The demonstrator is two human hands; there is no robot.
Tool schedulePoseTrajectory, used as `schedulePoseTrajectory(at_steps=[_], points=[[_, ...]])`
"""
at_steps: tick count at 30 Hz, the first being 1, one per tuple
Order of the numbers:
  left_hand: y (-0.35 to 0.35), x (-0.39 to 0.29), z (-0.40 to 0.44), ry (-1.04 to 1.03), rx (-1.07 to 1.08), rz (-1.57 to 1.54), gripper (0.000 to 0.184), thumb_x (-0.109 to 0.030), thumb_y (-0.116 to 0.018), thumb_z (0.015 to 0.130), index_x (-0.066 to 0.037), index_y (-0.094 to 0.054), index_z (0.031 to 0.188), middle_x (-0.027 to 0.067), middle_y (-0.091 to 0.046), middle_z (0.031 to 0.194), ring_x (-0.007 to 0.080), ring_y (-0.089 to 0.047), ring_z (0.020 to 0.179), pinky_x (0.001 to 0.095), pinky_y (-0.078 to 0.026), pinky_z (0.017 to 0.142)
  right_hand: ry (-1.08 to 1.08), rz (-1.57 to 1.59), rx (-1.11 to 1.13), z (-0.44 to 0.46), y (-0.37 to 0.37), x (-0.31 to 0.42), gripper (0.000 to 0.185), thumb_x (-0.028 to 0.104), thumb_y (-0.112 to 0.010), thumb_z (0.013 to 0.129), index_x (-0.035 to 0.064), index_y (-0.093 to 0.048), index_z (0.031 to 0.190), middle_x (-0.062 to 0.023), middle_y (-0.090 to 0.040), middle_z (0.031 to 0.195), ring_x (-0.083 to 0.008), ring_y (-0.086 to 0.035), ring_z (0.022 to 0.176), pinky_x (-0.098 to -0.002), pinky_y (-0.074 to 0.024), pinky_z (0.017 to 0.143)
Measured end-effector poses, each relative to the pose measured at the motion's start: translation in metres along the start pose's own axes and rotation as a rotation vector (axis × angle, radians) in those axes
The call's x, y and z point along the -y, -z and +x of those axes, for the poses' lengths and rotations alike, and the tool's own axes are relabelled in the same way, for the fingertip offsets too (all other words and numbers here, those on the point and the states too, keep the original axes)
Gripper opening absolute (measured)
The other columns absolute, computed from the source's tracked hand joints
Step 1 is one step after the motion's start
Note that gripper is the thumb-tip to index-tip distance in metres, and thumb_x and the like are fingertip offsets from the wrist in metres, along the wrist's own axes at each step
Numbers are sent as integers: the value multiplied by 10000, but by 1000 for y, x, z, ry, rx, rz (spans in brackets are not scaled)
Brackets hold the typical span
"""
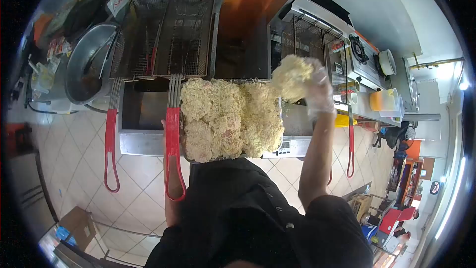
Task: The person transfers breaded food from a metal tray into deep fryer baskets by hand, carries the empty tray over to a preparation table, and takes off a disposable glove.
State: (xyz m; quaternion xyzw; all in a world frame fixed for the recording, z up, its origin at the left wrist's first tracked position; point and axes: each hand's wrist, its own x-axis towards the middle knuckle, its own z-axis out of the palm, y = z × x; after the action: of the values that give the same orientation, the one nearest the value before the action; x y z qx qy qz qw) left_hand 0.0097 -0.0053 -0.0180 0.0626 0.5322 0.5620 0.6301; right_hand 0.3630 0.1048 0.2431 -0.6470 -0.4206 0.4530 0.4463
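My right hand [318, 89], in a clear plastic glove, grips a breaded piece [292, 77] to the right of the tray, over the right fryer's edge. A tray full of pale, crumb-coated pieces [213, 119] is in front of my body. Its rim is mostly hidden by the pieces. My left hand is at the tray's left side, largely hidden behind a red basket handle [172, 129]; only part of the forearm [173, 183] and a little of the hand show, and its fingers cannot be made out.
Two wire fryer baskets [183, 34] with red handles hang at the back left. More baskets [310, 39] are at the back right. A metal bowl [89, 64] stands far left. On the right are a stove [364, 59], a white pot [386, 63] and plastic containers [384, 101].
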Motion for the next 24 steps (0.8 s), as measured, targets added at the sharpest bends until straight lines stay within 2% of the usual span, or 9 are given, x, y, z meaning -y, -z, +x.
schedulePoseTrajectory(at_steps=[2, 3, 5, 9, 11, 13, 15, 18, 24], points=[[3, 7, 8, -2, 12, -60, 571, -622, -411, 902, -95, -628, 946, -29, -544, 639, 71, -457, 457, 194, -319, 383, 428, -428, 33, 35, 49, 2, 347, -46, -567, 793, 56, -552, 1124, -88, -639, 989, -171, -616, 895, -272, -533, 729], [5, 8, 11, 12, 28, -99, 578, -624, -410, 901, -92, -628, 960, -23, -556, 650, 70, -459, 454, 189, -317, 377, 474, -1001, -196, 71, 71, -6, 334, 3, -605, 801, 55, -559, 1128, -74, -639, 963, -154, -606, 865, -263, -515, 721], [16, 11, 18, 79, 84, -110, 569, -610, -407, 907, -90, -606, 1024, -4, -566, 755, 91, -468, 564, 221, -328, 462, 573, -750, -2, 88, 86, 3, 410, 175, -704, 781, 47, -574, 1149, -108, -651, 1002, -169, -614, 899, -272, -504, 784], [60, 27, 42, 98, 173, 242, 526, -515, -390, 953, -93, -497, 1248, 51, -545, 1171, 206, -494, 1106, 401, -382, 913, 477, -896, -161, 69, 60, 9, 399, 246, -664, 834, 49, -594, 1175, -107, -655, 1052, -188, -621, 884, -288, -495, 779], [63, 30, 45, 90, 203, 240, 519, -510, -386, 953, -95, -501, 1243, 44, -547, 1150, 198, -500, 1072, 395, -383, 907, 102, -669, -46, 34, 26, 11, 380, 286, -614, 879, 36, -610, 1164, -114, -653, 1061, -174, -615, 874, -285, -503, 694], [59, 31, 44, 87, 162, 262, 515, -508, -378, 955, -98, -506, 1239, 37, -545, 1129, 189, -503, 1033, 392, -387, 897, 213, -1475, 154, -5, -5, -17, 396, 344, -613, 876, 6, -639, 1082, -124, -673, 926, -191, -628, 812, -347, -491, 670], [48, 28, 35, 38, 126, 194, 516, -546, -375, 941, -107, -548, 1149, 3, -547, 962, 138, -484, 829, 327, -354, 724, 153, -1648, 294, -3, -17, -90, 491, 440, -582, 873, -10, -630, 1066, -142, -663, 903, -240, -631, 835, -395, -491, 687], [17, 19, 21, -72, 105, 48, 562, -621, -378, 914, -121, -629, 969, -59, -552, 648, 45, -442, 466, 200, -284, 391, -224, -1056, 124, -22, -40, -89, 618, 546, -557, 834, -43, -647, 997, -199, -647, 918, -289, -633, 874, -402, -488, 769], [16, 13, 16, -34, 20, 130, 562, -622, -368, 916, -125, -629, 940, -57, -532, 634, 46, -444, 476, 201, -310, 408, -32, -1155, 143, -90, -27, -131, 645, 553, -561, 821, -48, -578, 1054, -240, -606, 930, -327, -607, 907, -414, -482, 816]])
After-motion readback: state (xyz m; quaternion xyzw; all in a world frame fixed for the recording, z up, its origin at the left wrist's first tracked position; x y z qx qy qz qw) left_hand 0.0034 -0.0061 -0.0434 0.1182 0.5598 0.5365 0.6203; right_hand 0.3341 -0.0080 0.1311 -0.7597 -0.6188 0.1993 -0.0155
